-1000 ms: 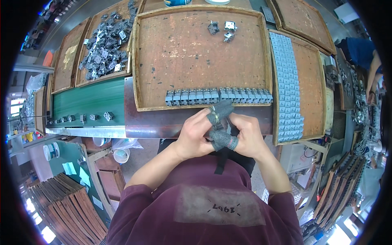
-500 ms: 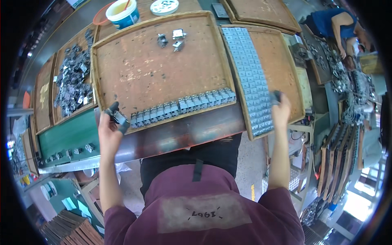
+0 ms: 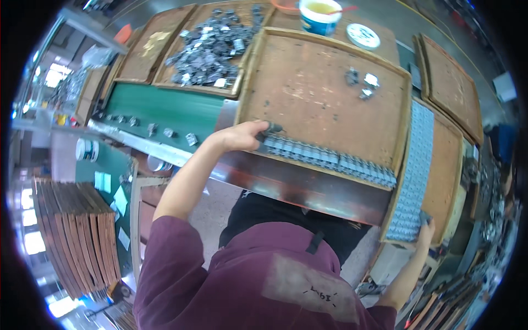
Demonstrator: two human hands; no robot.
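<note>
While our left hand [image 3: 245, 136] bends its dark-covered fingertips at the left end of the row of parts [image 3: 330, 157], along the near edge of the middle tray [image 3: 308, 88], our right hand [image 3: 427, 231] is at the near right corner of the blue blocks [image 3: 416, 170] in the right tray [image 3: 444, 159]. We cannot tell whether either hand grips anything. Three loose parts [image 3: 371, 80] lie toward our tray's far right.

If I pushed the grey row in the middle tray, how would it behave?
The row of blocks would likely break up, since nothing visible binds it. Their boxy shapes suggest little rolling. The tray's raised rim might stop it.
</note>
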